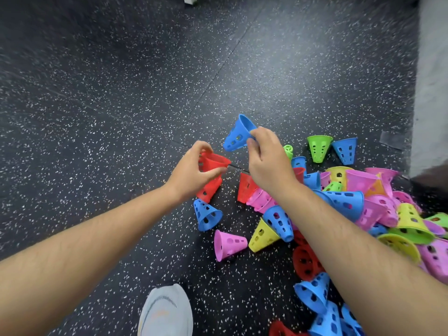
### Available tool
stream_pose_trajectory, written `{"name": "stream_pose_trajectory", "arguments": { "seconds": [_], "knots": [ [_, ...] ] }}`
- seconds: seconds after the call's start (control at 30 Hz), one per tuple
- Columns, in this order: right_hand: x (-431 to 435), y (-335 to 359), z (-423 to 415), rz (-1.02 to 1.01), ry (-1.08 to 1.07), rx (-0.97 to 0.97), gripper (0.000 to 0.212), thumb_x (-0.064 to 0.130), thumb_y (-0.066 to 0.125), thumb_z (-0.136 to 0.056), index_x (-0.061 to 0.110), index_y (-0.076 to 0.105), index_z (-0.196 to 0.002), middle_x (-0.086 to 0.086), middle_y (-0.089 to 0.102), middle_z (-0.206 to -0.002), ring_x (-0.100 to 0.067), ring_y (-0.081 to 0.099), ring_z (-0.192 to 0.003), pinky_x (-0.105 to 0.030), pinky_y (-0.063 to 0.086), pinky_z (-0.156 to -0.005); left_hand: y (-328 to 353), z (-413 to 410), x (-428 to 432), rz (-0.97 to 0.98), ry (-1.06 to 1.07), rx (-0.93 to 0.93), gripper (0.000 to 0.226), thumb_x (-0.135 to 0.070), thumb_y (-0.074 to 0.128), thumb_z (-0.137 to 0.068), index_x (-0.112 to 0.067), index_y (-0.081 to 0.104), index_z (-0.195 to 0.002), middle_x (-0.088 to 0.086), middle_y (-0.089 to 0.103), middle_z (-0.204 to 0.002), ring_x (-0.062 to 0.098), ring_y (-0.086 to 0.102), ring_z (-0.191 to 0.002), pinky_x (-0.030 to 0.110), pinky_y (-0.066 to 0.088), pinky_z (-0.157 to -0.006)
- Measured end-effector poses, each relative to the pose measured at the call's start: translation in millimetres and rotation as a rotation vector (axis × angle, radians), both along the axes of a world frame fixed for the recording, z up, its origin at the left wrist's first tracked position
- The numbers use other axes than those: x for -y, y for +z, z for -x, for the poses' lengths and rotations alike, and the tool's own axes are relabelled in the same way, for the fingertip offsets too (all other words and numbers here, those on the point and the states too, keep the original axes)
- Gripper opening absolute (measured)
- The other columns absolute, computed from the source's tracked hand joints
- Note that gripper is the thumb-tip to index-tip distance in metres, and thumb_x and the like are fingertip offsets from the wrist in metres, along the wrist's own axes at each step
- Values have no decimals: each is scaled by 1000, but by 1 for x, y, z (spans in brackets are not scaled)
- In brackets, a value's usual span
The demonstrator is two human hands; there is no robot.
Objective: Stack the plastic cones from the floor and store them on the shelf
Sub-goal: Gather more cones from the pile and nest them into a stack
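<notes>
My left hand grips a red cone held above the floor, its wide rim turned up and to the right. My right hand pinches the rim of a blue cone, which is lifted and tilted with its narrow end down-left. The two held cones are apart, the blue one above and right of the red one. Several loose cones in blue, pink, yellow, green and red lie in a heap on the floor under and right of my right arm. No shelf is in view.
Dark speckled rubber floor spreads to the left and ahead. A grey wall rises at the right edge. My pale shoe stands at the bottom centre. Single cones lie near it: blue, pink.
</notes>
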State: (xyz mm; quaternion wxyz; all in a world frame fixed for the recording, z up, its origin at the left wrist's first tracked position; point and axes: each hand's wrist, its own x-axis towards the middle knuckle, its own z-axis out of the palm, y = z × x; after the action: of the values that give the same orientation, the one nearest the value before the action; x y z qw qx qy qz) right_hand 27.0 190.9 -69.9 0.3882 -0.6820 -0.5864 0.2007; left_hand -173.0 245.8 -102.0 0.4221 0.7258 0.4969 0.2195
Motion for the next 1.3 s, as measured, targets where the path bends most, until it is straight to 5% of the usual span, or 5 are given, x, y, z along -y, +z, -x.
{"name": "stream_pose_trajectory", "arguments": {
  "seconds": [0.37, 0.67, 0.83, 0.97, 1.3],
  "knots": [
    [35, 14, 50, 226, 296, -2, 31, 26, 55, -97, 20, 54, -128, 8, 53, -126, -7, 47, -120, -19, 32, -95, 9, 23, 42, 51, 77, 240, 87, -25, 84, -75, -35, 33, -145, 0, 61, -124, 14, 66, -114, 30, 53, -101],
    [40, -12, 75, 381, 255, -97, 47, 24, 47, -97, 21, 42, -144, 4, 51, -146, -11, 49, -131, -37, 40, -111, -8, 63, 62, 33, 131, 91, 76, -17, 87, -78, -15, 48, -143, -2, 55, -138, 9, 58, -125, 24, 49, -106],
    [21, -45, 83, 475, 55, 44, 35, 26, 49, -100, 14, 51, -133, -7, 60, -122, -21, 60, -103, -36, 49, -88, -19, 85, 70, 29, 168, 20, 73, -8, 84, -80, -10, 47, -143, -1, 52, -136, 6, 55, -120, 2, 39, -95],
    [6, -71, 95, 601, -60, 110, 33, 44, 60, -95, 11, 59, -97, -5, 63, -89, -25, 59, -80, -32, 38, -59, -28, 97, 75, 59, 172, 8, 73, -10, 86, -80, -15, 48, -142, -6, 52, -133, 5, 54, -122, 5, 40, -99],
    [3, -73, 113, 484, 107, 359, 23, 16, 51, -96, 13, 55, -119, -11, 50, -119, -36, 60, -97, -40, 48, -77, -39, 110, 79, 106, 161, -18, 74, -13, 86, -80, -18, 48, -142, -6, 50, -136, 9, 54, -126, 23, 44, -108]
  ]
}}
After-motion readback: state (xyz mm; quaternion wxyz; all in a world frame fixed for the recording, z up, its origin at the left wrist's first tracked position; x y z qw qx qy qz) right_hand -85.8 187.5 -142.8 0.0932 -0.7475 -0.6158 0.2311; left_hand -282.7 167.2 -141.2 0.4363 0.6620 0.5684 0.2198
